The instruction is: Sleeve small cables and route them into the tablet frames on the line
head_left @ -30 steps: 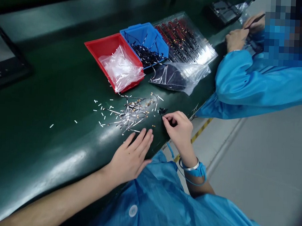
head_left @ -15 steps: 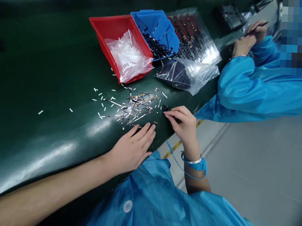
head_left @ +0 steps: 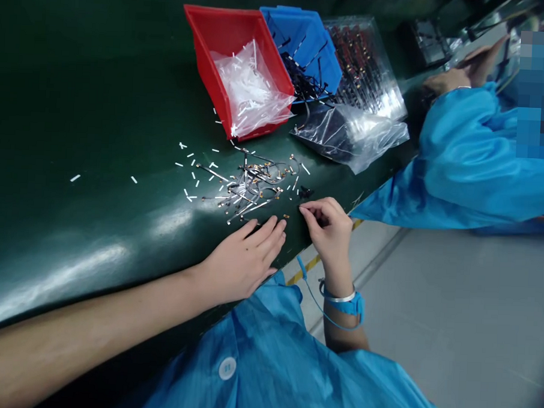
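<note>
My left hand (head_left: 248, 258) lies flat by the table edge, fingers stretched out. Its fingertips are close to a loose pile of thin cables (head_left: 250, 188) with small gold-coloured ends. Thumb and forefinger of my right hand (head_left: 327, 225) are pinched together just above the table; anything between them is too small to make out. Just beyond those fingertips is a little heap of small black pieces (head_left: 305, 193). A small gold-coloured piece (head_left: 286, 216) sits between my two hands. Short white strips (head_left: 189, 197) are scattered left of the cables.
Behind the pile stand a red bin (head_left: 207, 39) with a clear bag of white strips (head_left: 252, 89) and a blue bin (head_left: 302, 25) of black cables. A clear plastic bag (head_left: 347, 135) and a tray of parts (head_left: 363, 69) adjoin them. A co-worker's sleeve (head_left: 464, 140) is at the right.
My right hand has drawn back from the black heap towards me, still pinched. My left hand stays flat. The view has shifted a little, and the co-worker's hands have moved.
</note>
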Tool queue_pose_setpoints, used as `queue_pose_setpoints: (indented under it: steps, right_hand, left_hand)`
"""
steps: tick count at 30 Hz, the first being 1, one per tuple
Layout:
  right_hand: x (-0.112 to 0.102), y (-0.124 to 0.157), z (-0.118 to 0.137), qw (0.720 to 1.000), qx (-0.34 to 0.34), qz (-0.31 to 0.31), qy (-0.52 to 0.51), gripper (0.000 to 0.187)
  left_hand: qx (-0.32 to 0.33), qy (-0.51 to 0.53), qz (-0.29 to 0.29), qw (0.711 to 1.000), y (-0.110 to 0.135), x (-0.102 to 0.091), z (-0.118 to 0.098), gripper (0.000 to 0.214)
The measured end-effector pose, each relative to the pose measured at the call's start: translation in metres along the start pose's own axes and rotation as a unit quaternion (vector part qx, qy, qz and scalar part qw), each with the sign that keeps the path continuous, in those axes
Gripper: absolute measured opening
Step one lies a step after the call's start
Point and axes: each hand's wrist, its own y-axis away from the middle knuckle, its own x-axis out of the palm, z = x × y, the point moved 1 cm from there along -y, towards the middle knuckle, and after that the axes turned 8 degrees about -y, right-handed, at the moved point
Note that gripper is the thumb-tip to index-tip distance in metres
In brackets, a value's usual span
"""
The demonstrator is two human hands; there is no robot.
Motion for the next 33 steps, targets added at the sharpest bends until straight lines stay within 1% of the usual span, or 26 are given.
queue_pose_setpoints:
  steps: [3, 6, 11, 14, 18, 20, 22, 25, 28, 31, 33]
  right_hand:
    - [0.005, 0.007, 0.012, 1.000, 0.001, 0.013, -0.013, 0.009]
    - [0.010, 0.012, 0.021, 1.000, -0.015, 0.021, 0.009, 0.010]
    - [0.015, 0.015, 0.021, 0.998, -0.037, 0.008, 0.044, 0.012]
    - [0.015, 0.016, 0.019, 0.995, -0.079, -0.003, 0.063, 0.011]
    - [0.012, 0.020, 0.017, 0.984, -0.150, -0.007, 0.096, 0.016]
    - [0.010, 0.024, 0.017, 0.977, -0.174, 0.002, 0.127, 0.021]
    - [0.008, 0.028, 0.017, 0.970, -0.181, 0.020, 0.160, 0.026]
    - [0.006, 0.034, 0.020, 0.966, -0.167, 0.048, 0.190, 0.029]
    - [-0.001, 0.027, 0.023, 0.975, -0.138, 0.073, 0.157, 0.025]
    - [-0.009, -0.003, 0.021, 0.988, -0.092, 0.089, 0.081, 0.017]
    - [-0.010, -0.034, 0.013, 0.994, -0.041, 0.057, 0.083, 0.013]
  left_hand:
    - [-0.004, 0.009, -0.008, 1.000, 0.000, 0.001, 0.000, 0.050]
    - [-0.006, 0.015, -0.010, 1.000, -0.001, 0.001, -0.001, 0.051]
    - [0.000, 0.010, 0.011, 1.000, -0.001, 0.001, -0.001, 0.053]
    - [-0.001, 0.002, 0.017, 1.000, -0.001, 0.001, -0.001, 0.053]
    - [-0.003, 0.004, 0.006, 1.000, -0.001, 0.001, -0.002, 0.052]
    - [-0.005, 0.005, -0.001, 1.000, 0.000, 0.002, -0.002, 0.051]
    - [-0.007, 0.004, -0.005, 1.000, 0.000, 0.002, -0.002, 0.051]
    - [-0.006, 0.005, -0.002, 1.000, 0.000, 0.002, -0.002, 0.051]
    - [-0.006, 0.004, -0.003, 1.000, -0.001, 0.001, -0.001, 0.051]
    - [0.003, 0.009, 0.006, 1.000, -0.001, 0.001, 0.001, 0.051]
    - [0.008, 0.015, 0.012, 1.000, 0.000, 0.002, 0.001, 0.051]
